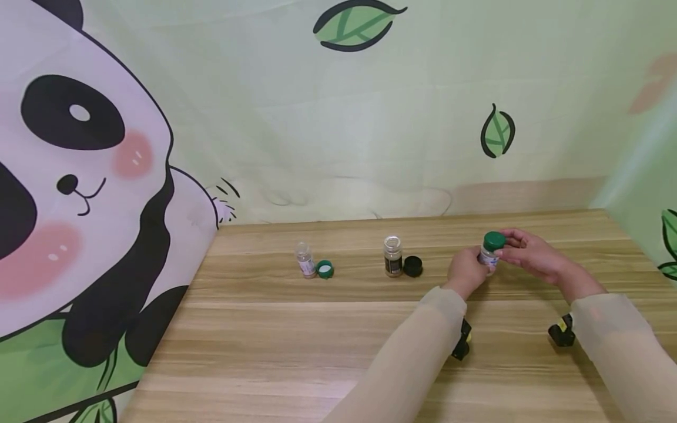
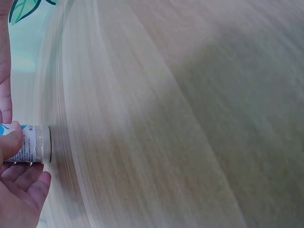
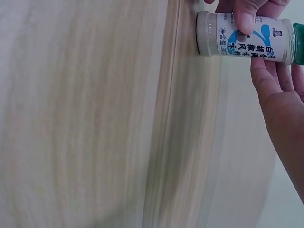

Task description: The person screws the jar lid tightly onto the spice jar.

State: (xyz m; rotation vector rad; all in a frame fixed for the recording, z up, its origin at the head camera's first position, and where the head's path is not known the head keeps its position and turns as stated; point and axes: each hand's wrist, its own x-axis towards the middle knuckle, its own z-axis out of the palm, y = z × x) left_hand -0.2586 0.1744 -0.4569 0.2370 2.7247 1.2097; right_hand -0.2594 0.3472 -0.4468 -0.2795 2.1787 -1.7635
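My left hand grips a clear spice jar with a white and blue label, its thumb across the label in the right wrist view. The jar stands upright at the table's right side, its base at or just above the wood; I cannot tell which. On top is a green cap. My right hand reaches in from the right, its thumb and fingers around the cap's side. In the left wrist view the jar is partly covered by the left hand's fingers.
An open jar with a dark label stands mid-table beside a black cap. Further left is another open jar, with a green cap lying upside down beside it. A printed panda curtain hangs behind the wooden table.
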